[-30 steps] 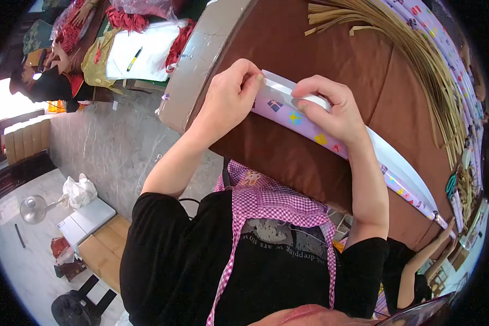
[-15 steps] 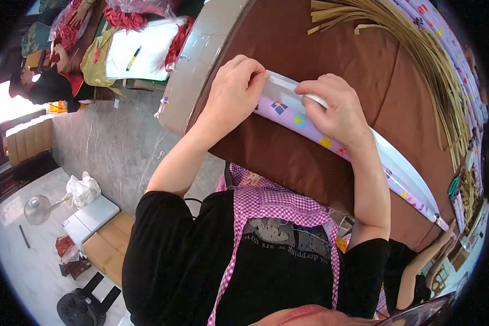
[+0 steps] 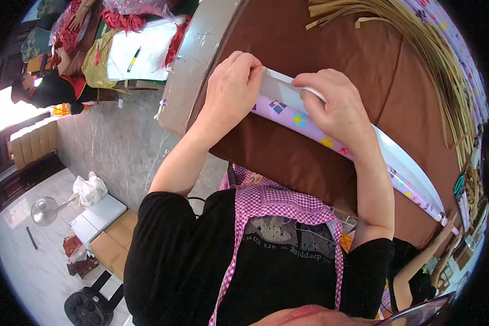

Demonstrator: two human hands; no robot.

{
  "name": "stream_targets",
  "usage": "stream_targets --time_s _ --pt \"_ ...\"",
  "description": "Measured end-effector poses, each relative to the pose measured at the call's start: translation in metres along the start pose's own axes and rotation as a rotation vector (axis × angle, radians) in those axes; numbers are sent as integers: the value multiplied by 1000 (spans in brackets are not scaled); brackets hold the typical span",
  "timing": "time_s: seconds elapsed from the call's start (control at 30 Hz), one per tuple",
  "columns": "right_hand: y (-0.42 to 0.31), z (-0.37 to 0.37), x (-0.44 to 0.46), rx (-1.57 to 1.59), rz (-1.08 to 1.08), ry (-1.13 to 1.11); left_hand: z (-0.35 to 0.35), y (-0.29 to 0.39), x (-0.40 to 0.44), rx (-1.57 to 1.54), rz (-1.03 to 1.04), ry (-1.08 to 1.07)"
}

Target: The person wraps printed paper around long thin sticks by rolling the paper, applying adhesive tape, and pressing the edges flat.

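A long lilac sheet of wrapping paper [image 3: 277, 108], printed with small colourful gifts and bows, lies along the near edge of the brown-covered table. It is folded lengthwise, so its white inner side faces up along the far edge. At the paper's left end, my left hand [image 3: 232, 84] is closed, thumb and fingers pinching the edge. My right hand [image 3: 336, 106] is closed a little further along, its thumb and curled index finger gripping the white edge. Its other fingers are partly hidden. The paper runs on under my right forearm to the right.
A bundle of long tan strips [image 3: 413, 43] curves over the table's far side, beside more lilac patterned material [image 3: 472, 70]. Green-handled scissors [image 3: 459, 185] lie at the right. Another person's arm [image 3: 418, 263] reaches in at lower right. A co-worker [image 3: 51, 89] sits at a table at left.
The view has shifted slightly. Both my hands keep their places on the paper, and the right fingers have moved only slightly against its white edge.
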State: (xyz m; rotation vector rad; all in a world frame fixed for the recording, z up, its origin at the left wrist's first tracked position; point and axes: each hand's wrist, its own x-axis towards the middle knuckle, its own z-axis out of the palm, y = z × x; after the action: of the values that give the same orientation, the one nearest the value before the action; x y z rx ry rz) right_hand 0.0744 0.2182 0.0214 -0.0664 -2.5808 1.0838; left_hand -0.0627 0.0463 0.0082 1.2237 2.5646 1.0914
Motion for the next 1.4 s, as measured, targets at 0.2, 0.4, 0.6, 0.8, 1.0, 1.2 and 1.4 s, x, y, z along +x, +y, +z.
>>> stream_targets --time_s 0.2,0.4,0.6,0.8,1.0,1.2,1.4 --pt "-5 4 2 -131 -22 24 3 0 -1 34 11 14" --pt "-8 5 3 -216 -38 19 4 0 -1 47 11 12" --pt "-14 2 3 -310 -47 -40 4 -1 -1 71 13 15" --pt "-15 3 5 -327 -33 -26 5 -1 1 94 8 6" --pt "-17 3 6 -341 1 -59 3 3 1 100 -14 -11" --pt "-16 4 7 -344 8 -78 4 2 2 110 -26 -23" --pt "-17 4 9 -350 30 -102 4 4 2 158 -26 -30"
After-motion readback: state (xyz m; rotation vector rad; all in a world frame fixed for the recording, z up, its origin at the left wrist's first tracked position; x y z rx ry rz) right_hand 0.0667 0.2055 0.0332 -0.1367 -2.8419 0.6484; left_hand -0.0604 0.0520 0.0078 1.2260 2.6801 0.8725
